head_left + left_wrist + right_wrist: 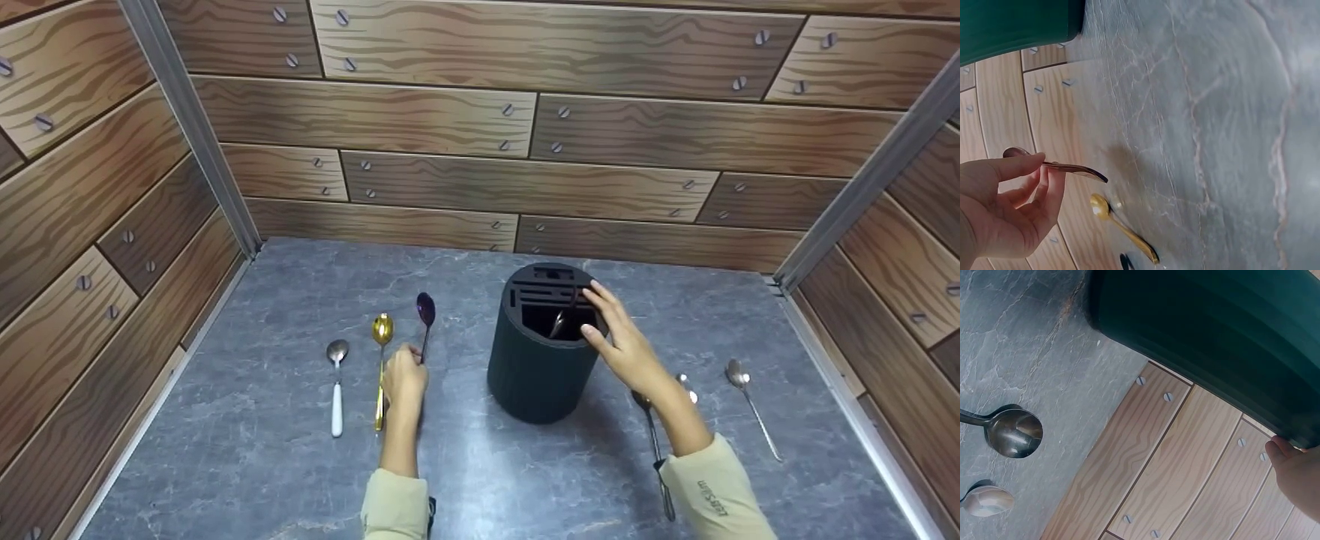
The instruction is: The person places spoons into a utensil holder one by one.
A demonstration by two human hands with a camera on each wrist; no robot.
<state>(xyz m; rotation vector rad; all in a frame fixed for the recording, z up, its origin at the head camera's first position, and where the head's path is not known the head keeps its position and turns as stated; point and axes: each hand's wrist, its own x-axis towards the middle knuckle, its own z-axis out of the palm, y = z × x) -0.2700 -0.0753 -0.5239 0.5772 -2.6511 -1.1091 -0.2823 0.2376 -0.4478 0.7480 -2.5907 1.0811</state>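
Observation:
My left hand point(406, 379) pinches a dark purplish spoon point(426, 309) by its handle, with the bowl pointing toward the back wall. In the left wrist view the spoon point(1075, 169) is raised over the table, thumb on one side and fingers on the other. A gold spoon point(382, 330) lies just left of that hand. Near the middle stands a dark green utensil holder point(536, 375), upright, slots at its back and a wide opening in front. A shiny utensil point(557, 324) leans inside it, its lower part hidden. My right hand point(630, 349) rests on the holder's right rim, fingers extended.
A white-handled spoon point(337, 390) lies at the far left. Right of the holder lie a dark long-handled spoon point(656, 442), partly under my right forearm, a silver spoon point(685, 388) and another silver spoon point(750, 401). Wood-patterned walls point(450, 120) enclose the grey marbled table point(465, 480).

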